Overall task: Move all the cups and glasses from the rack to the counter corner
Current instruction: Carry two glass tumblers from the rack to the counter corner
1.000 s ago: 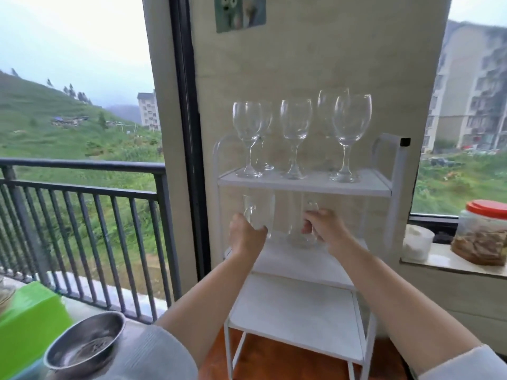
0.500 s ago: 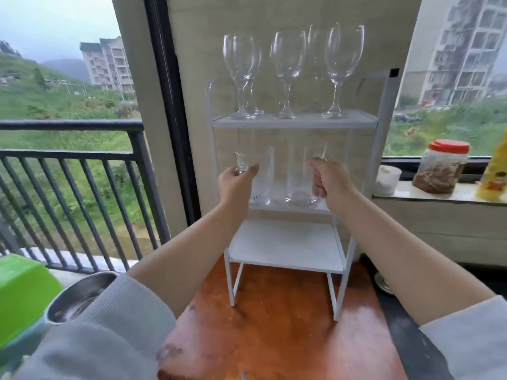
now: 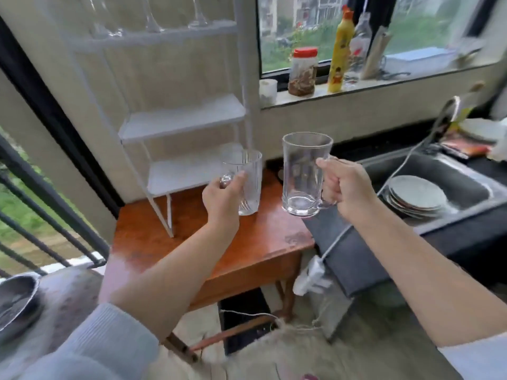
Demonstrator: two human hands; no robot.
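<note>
My left hand (image 3: 222,197) grips the handle of a ribbed clear glass mug (image 3: 247,182), held upright above the wooden table. My right hand (image 3: 343,189) grips the handle of a taller clear glass mug (image 3: 303,174), also upright, over the table's right edge. Both mugs are off the white rack (image 3: 181,119), whose middle and lower shelves are bare. On its top shelf only the feet of several wine glasses (image 3: 153,24) show; their bowls are cut off by the frame.
The rack stands on an orange wooden table (image 3: 247,242). To the right is a dark sink (image 3: 466,185) with stacked plates (image 3: 417,196) and a white cord. The window sill holds a red-lidded jar (image 3: 303,72), a yellow bottle (image 3: 340,53) and a white cup (image 3: 268,90). A metal bowl (image 3: 16,300) sits lower left.
Both hands have lifted their mugs off the rack's middle shelf and drawn them back and to the right. The view has swung right and down, bringing the sink into sight.
</note>
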